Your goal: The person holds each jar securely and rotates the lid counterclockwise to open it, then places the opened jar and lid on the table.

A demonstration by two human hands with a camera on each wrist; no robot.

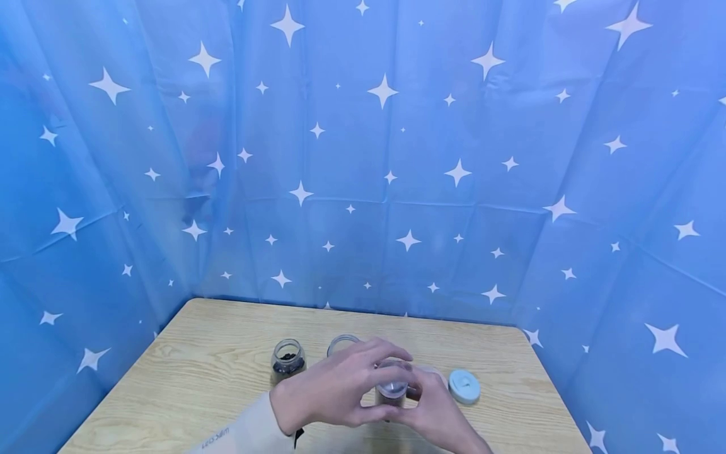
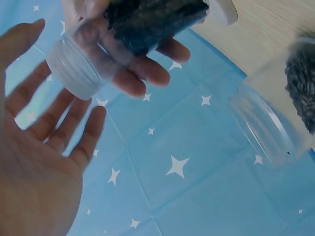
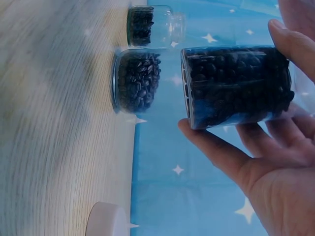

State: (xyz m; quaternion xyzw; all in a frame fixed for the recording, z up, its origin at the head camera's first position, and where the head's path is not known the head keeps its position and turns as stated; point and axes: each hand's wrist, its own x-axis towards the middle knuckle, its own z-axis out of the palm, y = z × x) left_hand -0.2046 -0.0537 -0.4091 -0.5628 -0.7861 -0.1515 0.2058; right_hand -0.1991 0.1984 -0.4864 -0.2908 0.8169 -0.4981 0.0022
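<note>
Above the table's near side, my right hand [image 1: 433, 410] grips a clear glass jar [image 1: 391, 392] of dark beans that look like coffee beans. In the right wrist view, thumb and fingers wrap round the jar's body [image 3: 236, 86]. My left hand [image 1: 346, 381] is at the top of the same jar. Its fingers [image 2: 61, 118] are spread loosely about the clear rim [image 2: 76, 66] in the left wrist view; whether they touch the glass I cannot tell. The beans fill the jar's lower part, and the section by the rim is clear.
A second bean jar [image 1: 288, 362], its mouth uncovered, stands left on the wooden table [image 1: 227, 340]. Another glass jar [image 1: 342, 342], partly hidden behind my left hand, also holds beans [image 3: 139, 81]. A pale blue lid [image 1: 464, 386] lies to the right. Blue star-patterned curtains [image 1: 363, 157] surround the table.
</note>
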